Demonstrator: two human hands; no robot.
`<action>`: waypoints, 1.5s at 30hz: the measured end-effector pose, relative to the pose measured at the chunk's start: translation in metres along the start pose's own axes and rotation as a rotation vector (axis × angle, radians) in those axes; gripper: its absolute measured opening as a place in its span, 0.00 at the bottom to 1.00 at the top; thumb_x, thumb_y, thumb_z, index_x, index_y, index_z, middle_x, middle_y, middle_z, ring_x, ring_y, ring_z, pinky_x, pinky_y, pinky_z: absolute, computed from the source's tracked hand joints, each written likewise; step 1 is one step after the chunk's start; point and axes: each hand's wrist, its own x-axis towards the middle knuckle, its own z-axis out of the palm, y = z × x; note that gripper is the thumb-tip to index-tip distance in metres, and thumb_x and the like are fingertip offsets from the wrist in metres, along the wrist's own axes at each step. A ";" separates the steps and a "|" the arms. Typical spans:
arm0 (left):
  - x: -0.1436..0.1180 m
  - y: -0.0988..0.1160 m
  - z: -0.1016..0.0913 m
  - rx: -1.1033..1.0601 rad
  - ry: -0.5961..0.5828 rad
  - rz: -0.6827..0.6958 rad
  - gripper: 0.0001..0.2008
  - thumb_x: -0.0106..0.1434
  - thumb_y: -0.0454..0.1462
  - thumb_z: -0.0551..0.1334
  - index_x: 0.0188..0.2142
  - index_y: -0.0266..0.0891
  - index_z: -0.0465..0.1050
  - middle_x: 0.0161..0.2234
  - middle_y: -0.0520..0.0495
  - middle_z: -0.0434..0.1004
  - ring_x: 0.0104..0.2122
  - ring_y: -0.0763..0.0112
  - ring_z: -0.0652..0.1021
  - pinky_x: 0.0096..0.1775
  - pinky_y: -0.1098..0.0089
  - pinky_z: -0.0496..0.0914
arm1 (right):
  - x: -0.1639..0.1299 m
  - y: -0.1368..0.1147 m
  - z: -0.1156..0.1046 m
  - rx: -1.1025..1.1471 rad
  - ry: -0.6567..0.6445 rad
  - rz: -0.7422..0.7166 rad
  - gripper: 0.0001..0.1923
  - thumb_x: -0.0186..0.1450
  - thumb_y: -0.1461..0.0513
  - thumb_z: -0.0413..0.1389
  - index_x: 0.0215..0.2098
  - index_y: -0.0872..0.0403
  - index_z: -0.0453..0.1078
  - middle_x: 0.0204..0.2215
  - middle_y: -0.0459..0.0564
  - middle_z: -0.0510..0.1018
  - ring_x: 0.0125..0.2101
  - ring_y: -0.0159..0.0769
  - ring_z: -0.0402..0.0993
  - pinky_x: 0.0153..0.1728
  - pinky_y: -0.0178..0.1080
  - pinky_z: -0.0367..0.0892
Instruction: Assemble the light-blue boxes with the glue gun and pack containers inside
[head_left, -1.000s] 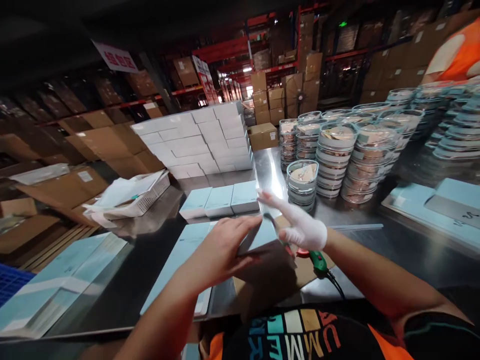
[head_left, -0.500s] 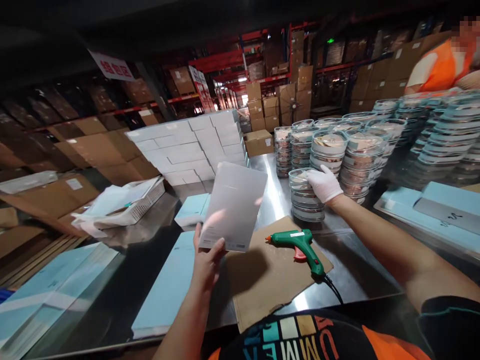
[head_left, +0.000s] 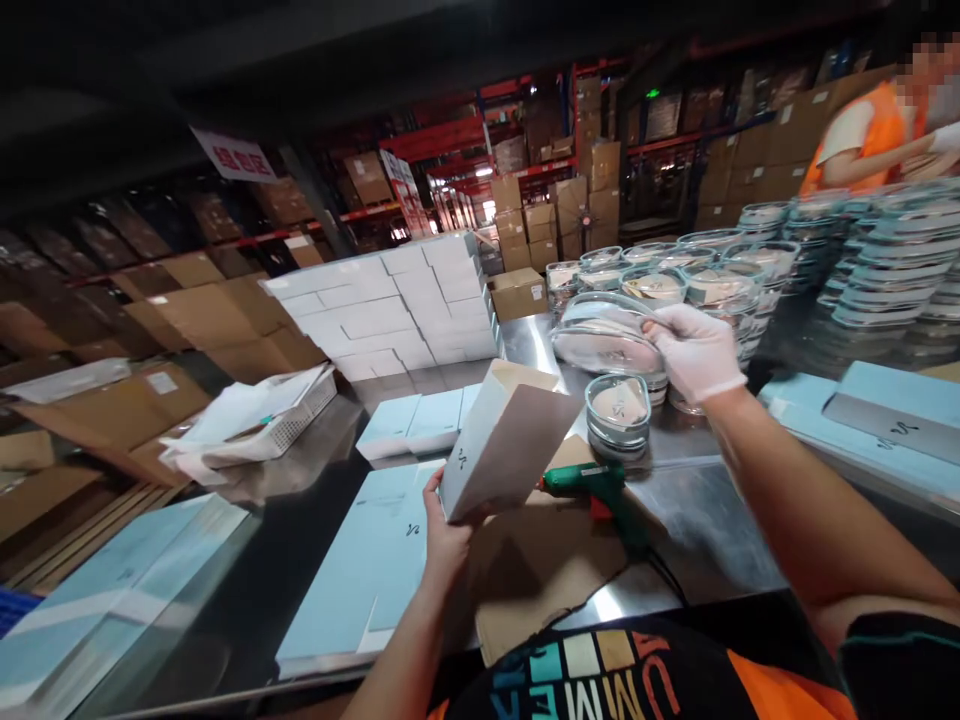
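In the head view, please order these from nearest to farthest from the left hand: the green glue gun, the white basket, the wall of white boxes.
From the left hand, which holds an open box:
1. Green glue gun, just to the right on the cardboard sheet.
2. White basket, to the left on the table.
3. Wall of white boxes, at the far back.

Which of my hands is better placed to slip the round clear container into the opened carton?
Right, probably. Your gloved right hand already grips the round clear container in the air, while your left hand holds the opened carton, mouth upward.
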 end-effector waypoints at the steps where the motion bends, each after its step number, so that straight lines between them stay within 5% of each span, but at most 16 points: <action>1: -0.003 0.000 0.000 -0.003 0.005 -0.013 0.51 0.47 0.46 0.81 0.66 0.46 0.60 0.55 0.42 0.74 0.48 0.57 0.79 0.46 0.63 0.75 | -0.008 -0.015 -0.008 0.148 -0.043 0.024 0.11 0.68 0.56 0.63 0.38 0.55 0.81 0.34 0.49 0.83 0.36 0.38 0.77 0.41 0.39 0.72; 4: -0.017 -0.003 0.003 -0.021 -0.061 -0.073 0.53 0.41 0.45 0.83 0.64 0.46 0.62 0.54 0.42 0.75 0.49 0.54 0.80 0.48 0.59 0.76 | -0.033 -0.057 -0.020 0.350 -0.348 0.008 0.16 0.66 0.49 0.65 0.40 0.53 0.83 0.38 0.51 0.85 0.38 0.39 0.79 0.43 0.42 0.76; 7: -0.036 -0.014 0.011 0.009 -0.224 -0.084 0.51 0.36 0.43 0.85 0.58 0.44 0.67 0.52 0.41 0.79 0.50 0.50 0.82 0.53 0.54 0.76 | -0.055 -0.082 -0.007 0.206 -0.637 -0.189 0.12 0.66 0.52 0.64 0.38 0.51 0.84 0.40 0.55 0.85 0.43 0.47 0.82 0.49 0.50 0.78; 10: -0.049 -0.030 0.013 0.084 -0.337 -0.125 0.46 0.36 0.42 0.84 0.54 0.41 0.71 0.51 0.37 0.80 0.51 0.43 0.82 0.56 0.46 0.75 | -0.077 -0.083 0.009 0.033 -0.518 -0.339 0.18 0.66 0.56 0.64 0.53 0.49 0.83 0.56 0.61 0.82 0.59 0.59 0.77 0.61 0.60 0.73; 14: -0.056 -0.045 0.005 0.244 -0.238 -0.062 0.45 0.34 0.39 0.83 0.54 0.40 0.74 0.54 0.33 0.78 0.57 0.33 0.78 0.58 0.37 0.73 | -0.122 -0.055 0.010 0.146 -0.291 -0.286 0.30 0.74 0.49 0.59 0.72 0.44 0.67 0.74 0.59 0.66 0.72 0.58 0.64 0.72 0.63 0.63; 18: -0.060 -0.038 -0.006 0.151 -0.255 0.029 0.48 0.44 0.44 0.82 0.63 0.42 0.69 0.58 0.33 0.78 0.57 0.41 0.79 0.58 0.44 0.76 | -0.194 -0.025 0.025 0.279 -0.417 -0.144 0.40 0.73 0.41 0.58 0.77 0.45 0.59 0.76 0.63 0.61 0.74 0.60 0.62 0.69 0.63 0.67; 22: -0.056 -0.015 -0.011 0.135 -0.241 0.260 0.42 0.53 0.59 0.78 0.61 0.43 0.75 0.57 0.34 0.79 0.63 0.40 0.75 0.66 0.43 0.68 | -0.235 -0.024 0.060 0.426 -0.523 0.055 0.39 0.70 0.38 0.59 0.72 0.45 0.68 0.73 0.62 0.68 0.74 0.62 0.61 0.72 0.63 0.63; 26: -0.048 0.003 -0.006 0.176 -0.281 0.413 0.32 0.57 0.65 0.72 0.45 0.43 0.83 0.46 0.37 0.82 0.58 0.43 0.77 0.65 0.44 0.68 | -0.227 -0.045 0.090 0.597 -0.501 0.284 0.34 0.72 0.37 0.55 0.62 0.51 0.75 0.62 0.61 0.80 0.63 0.55 0.78 0.64 0.54 0.73; 29: -0.049 0.000 -0.002 0.049 -0.092 0.415 0.41 0.55 0.68 0.71 0.55 0.42 0.78 0.57 0.34 0.77 0.60 0.44 0.77 0.61 0.49 0.72 | -0.218 -0.056 0.105 0.488 -0.370 0.342 0.22 0.70 0.50 0.59 0.57 0.51 0.73 0.54 0.58 0.84 0.56 0.50 0.81 0.62 0.52 0.75; 32: -0.054 -0.010 -0.010 0.132 -0.100 0.362 0.41 0.50 0.68 0.75 0.53 0.44 0.79 0.54 0.36 0.78 0.64 0.40 0.73 0.65 0.45 0.69 | -0.210 -0.054 0.103 0.411 -0.292 0.330 0.23 0.64 0.55 0.60 0.57 0.51 0.71 0.54 0.57 0.83 0.55 0.49 0.81 0.61 0.51 0.75; 35: -0.055 -0.016 -0.028 0.268 -0.116 0.365 0.33 0.51 0.65 0.76 0.45 0.45 0.82 0.45 0.39 0.81 0.65 0.37 0.71 0.69 0.40 0.61 | -0.198 -0.036 0.082 0.303 -0.447 0.295 0.19 0.70 0.52 0.55 0.54 0.51 0.74 0.50 0.56 0.84 0.50 0.46 0.83 0.54 0.48 0.78; 37: -0.052 -0.016 -0.038 0.274 -0.035 0.375 0.32 0.53 0.64 0.75 0.46 0.46 0.83 0.45 0.41 0.82 0.64 0.38 0.72 0.70 0.41 0.59 | -0.190 -0.018 0.064 0.010 -0.630 0.296 0.17 0.73 0.51 0.53 0.48 0.53 0.77 0.46 0.59 0.85 0.49 0.49 0.83 0.52 0.48 0.76; 41: -0.044 -0.012 -0.044 0.273 0.054 0.378 0.32 0.52 0.65 0.75 0.44 0.46 0.82 0.43 0.43 0.82 0.59 0.41 0.75 0.70 0.43 0.58 | -0.190 0.019 0.050 -0.508 -0.903 0.502 0.15 0.63 0.54 0.66 0.42 0.55 0.80 0.43 0.66 0.86 0.45 0.58 0.85 0.46 0.48 0.75; 45: -0.039 -0.011 -0.039 0.271 0.095 0.385 0.32 0.53 0.67 0.73 0.44 0.46 0.81 0.43 0.44 0.81 0.57 0.44 0.76 0.70 0.44 0.59 | -0.195 0.048 0.060 -0.502 -0.885 0.615 0.22 0.54 0.62 0.69 0.47 0.59 0.80 0.40 0.66 0.87 0.38 0.58 0.86 0.37 0.46 0.76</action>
